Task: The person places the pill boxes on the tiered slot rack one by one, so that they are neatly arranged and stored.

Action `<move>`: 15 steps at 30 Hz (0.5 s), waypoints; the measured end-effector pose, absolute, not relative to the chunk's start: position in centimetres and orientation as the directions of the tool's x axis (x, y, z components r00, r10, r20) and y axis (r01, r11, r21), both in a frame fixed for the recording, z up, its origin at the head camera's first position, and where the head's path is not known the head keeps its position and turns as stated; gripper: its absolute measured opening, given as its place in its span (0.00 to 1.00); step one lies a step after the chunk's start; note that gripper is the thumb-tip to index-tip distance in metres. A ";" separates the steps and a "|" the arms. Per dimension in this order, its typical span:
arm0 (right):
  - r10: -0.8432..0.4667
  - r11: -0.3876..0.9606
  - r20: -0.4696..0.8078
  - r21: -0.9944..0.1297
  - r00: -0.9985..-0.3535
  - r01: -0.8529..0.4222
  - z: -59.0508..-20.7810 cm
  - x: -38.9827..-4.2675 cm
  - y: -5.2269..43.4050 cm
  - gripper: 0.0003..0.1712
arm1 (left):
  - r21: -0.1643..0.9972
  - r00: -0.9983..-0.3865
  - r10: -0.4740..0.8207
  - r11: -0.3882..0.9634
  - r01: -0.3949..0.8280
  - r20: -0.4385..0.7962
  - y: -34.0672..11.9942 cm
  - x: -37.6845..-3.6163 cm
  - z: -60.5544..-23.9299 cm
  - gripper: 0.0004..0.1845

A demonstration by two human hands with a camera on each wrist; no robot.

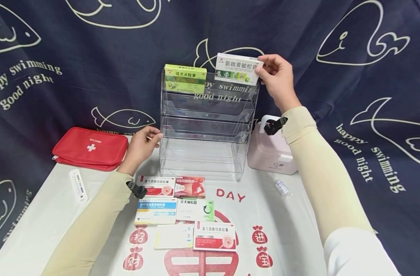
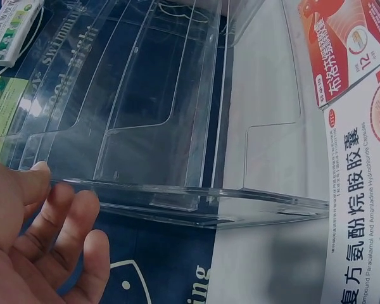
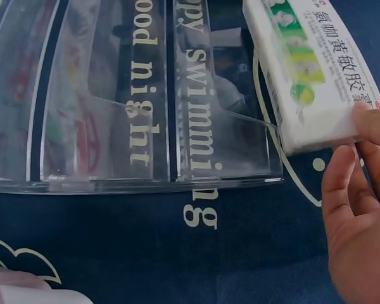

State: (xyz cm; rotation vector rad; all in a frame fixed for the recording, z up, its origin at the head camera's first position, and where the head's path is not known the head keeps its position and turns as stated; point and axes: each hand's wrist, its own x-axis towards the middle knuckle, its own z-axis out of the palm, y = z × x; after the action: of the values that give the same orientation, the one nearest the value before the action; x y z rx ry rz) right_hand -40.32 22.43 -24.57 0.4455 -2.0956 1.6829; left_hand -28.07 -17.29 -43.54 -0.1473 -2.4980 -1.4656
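My right hand (image 1: 279,80) pinches the right end of a white medicine box (image 1: 235,69) with a green picture strip, at the top right of a clear tiered acrylic rack (image 1: 206,153). In the right wrist view the thumb lies on the box's printed face and the fingers are behind it. A green-yellow medicine box (image 1: 185,80) stands in the rack's top tier at the left. Beside the rack's left side is my left hand (image 1: 141,147), its fingers loosely bent; the left wrist view shows the fingertips at the side panel's edge, but whether they touch is unclear.
Several medicine boxes lie before the rack, among them a red box (image 1: 190,186) and a blue-and-white box (image 1: 155,211). A red first-aid pouch (image 1: 91,148) and a white thermometer (image 1: 78,185) are at left. At right stand a pink case (image 1: 270,149) and a small blister pack (image 1: 281,187).
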 end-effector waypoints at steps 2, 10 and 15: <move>0.012 0.228 0.505 -0.842 -0.863 -0.489 -24.4 -40.3 22.3 0.15 | 0.846 -0.965 -0.035 0.491 0.209 0.259 -17.3 -28.0 -43.5 0.13; 0.012 0.271 0.510 -0.830 -0.860 -0.488 -23.8 -39.0 21.4 0.13 | 0.851 -0.966 -0.033 0.481 0.208 0.255 -17.3 -27.9 -43.4 0.12; 0.021 0.270 0.507 -0.833 -0.862 -0.483 -24.2 -39.7 22.0 0.13 | 0.851 -0.968 -0.032 0.486 0.201 0.247 -17.2 -27.9 -43.4 0.12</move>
State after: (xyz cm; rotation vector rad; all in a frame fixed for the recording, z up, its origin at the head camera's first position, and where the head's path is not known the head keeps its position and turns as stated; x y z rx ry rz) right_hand -39.71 21.98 -24.22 0.4182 -2.1270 1.6225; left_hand -27.88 -17.24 -43.36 -0.1447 -2.5026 -1.4782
